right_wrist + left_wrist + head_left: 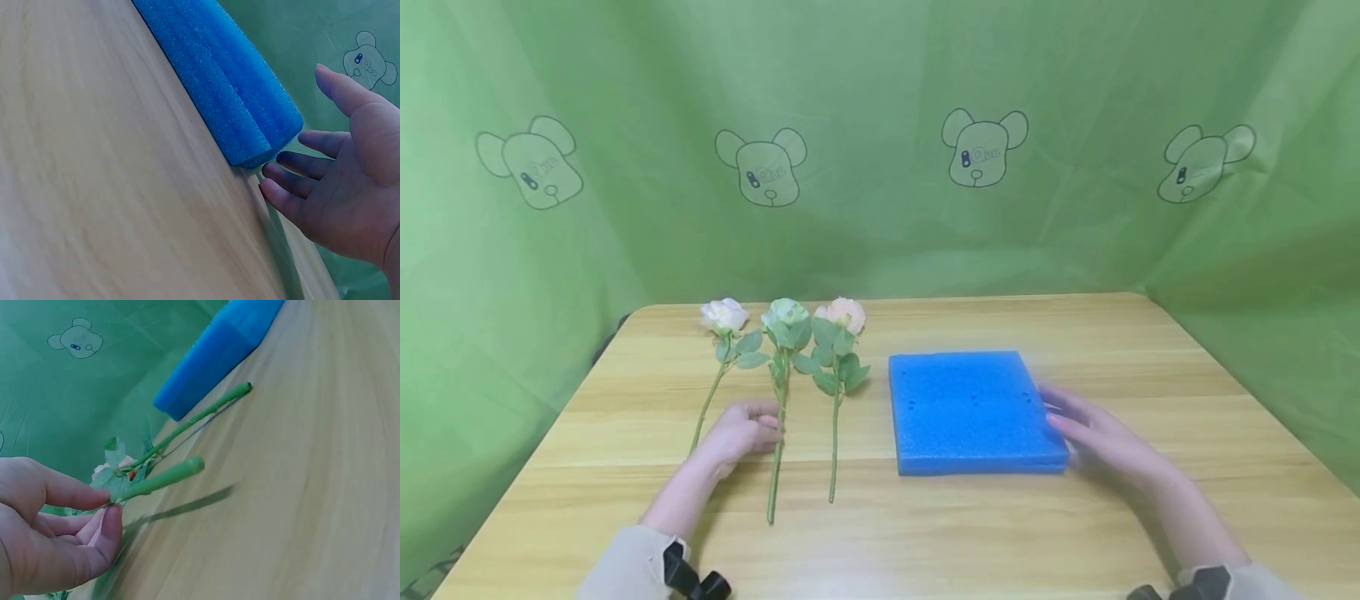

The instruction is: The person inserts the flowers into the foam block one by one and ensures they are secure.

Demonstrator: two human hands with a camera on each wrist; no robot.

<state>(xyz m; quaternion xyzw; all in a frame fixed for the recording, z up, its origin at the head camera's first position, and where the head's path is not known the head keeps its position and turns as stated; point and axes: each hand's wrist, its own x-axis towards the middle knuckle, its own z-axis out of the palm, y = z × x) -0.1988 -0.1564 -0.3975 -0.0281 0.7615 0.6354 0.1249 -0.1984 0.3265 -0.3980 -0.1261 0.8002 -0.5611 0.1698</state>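
Observation:
My left hand (745, 433) pinches the stem of the green artificial rose (786, 321), the middle one of three flowers. In the left wrist view, thumb and fingertips close on that stem (165, 478), whose cut end points toward the right and throws a shadow on the wood. At the right side of a blue foam block (970, 408) is my right hand (1097, 429), fingers spread. The right wrist view shows its fingertips (306, 137) right by the end of the block, with the thumb raised. A few small dark holes dot the block's top.
A white rose (724, 317) lies left of the green one, its stem partly behind my left hand. To the right lies a pink rose (842, 315). Everything rests on a wooden table (865, 542), with a green curtain (880, 242) behind it and at both sides.

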